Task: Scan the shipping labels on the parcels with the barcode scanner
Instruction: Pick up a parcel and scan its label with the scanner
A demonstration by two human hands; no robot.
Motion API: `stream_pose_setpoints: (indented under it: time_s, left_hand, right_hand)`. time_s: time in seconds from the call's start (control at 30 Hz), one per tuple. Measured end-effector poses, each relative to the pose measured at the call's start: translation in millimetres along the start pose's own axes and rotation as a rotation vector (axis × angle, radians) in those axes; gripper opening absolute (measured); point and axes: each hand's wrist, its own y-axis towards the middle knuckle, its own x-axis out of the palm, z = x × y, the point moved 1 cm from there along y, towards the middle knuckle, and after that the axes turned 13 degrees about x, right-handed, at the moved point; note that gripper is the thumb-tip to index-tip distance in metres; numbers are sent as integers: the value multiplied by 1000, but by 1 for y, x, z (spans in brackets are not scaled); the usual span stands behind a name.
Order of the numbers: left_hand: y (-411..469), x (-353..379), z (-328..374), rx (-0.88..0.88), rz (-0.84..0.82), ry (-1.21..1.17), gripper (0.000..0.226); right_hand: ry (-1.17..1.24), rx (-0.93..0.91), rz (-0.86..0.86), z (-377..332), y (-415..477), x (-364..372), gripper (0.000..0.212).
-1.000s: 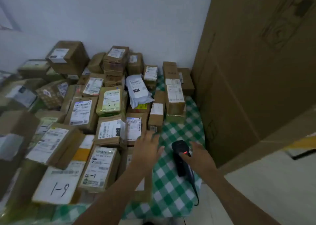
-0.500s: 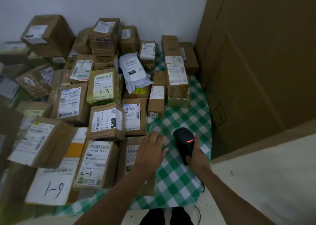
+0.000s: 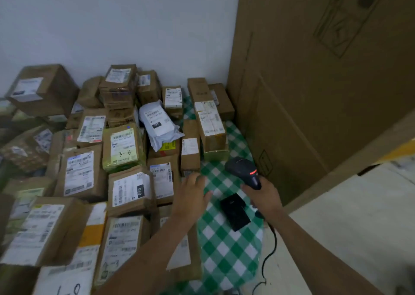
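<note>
Black barcode scanner (image 3: pixel 243 171) sitting in right hand (image 3: pixel 263 196), fingers wrapping grip, over green-checked surface (image 3: pixel 224 250). Left hand (image 3: pixel 192 193) hovering, fingers spread, beside labelled brown cardboard parcels (image 3: pixel 132 191). Risk: black cable (image 3: pixel 270 250) snagging, pulling aim off label.

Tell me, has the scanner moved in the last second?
Yes. The scanner has risen off the black base on the checked cloth; the right hand holds it beyond the base, nearer the tall carton.
</note>
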Motion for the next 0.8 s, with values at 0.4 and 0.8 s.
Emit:
stream_pose_setpoints:
  time_s: [0.4, 0.8]
  left_hand:
    - [172, -29, -6, -189, 235, -159, 74]
    - [195, -2, -21, -587, 399, -431, 91]
  right_hand:
    - [213, -139, 9, -142, 54, -45, 8]
    - [230, -67, -79, -143, 98, -45, 20]
